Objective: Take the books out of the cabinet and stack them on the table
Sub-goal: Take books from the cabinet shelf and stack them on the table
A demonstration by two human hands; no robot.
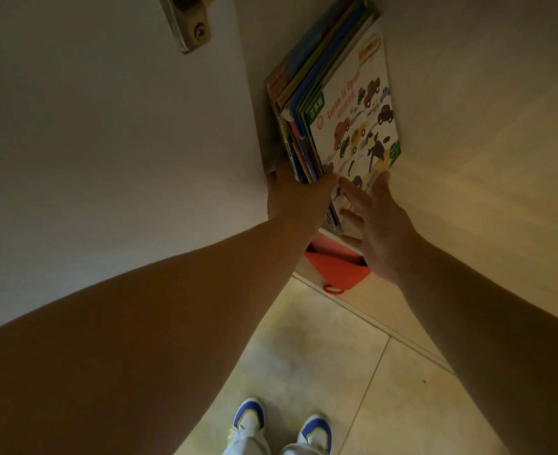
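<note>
A bundle of several thin children's books point(307, 93) stands upright in the cabinet between the white door point(107, 126) and the pale side panel point(484, 126). The nearest one is a white book with cartoon cars on its cover point(359, 123). My left hand point(292, 195) grips the lower end of the bundle, with the thumb wrapped over its near edge and the fingers hidden behind the books. My right hand point(379, 221) is spread with straight fingers, its fingertips at the bottom of the white book's cover. No table is in view.
The open white cabinet door with a metal handle point(189, 26) stands close on the left. A red-orange bin or bag point(335, 269) sits on the level below the books. Beige floor tiles point(320, 356) and my two white-and-blue shoes point(248, 425) are beneath.
</note>
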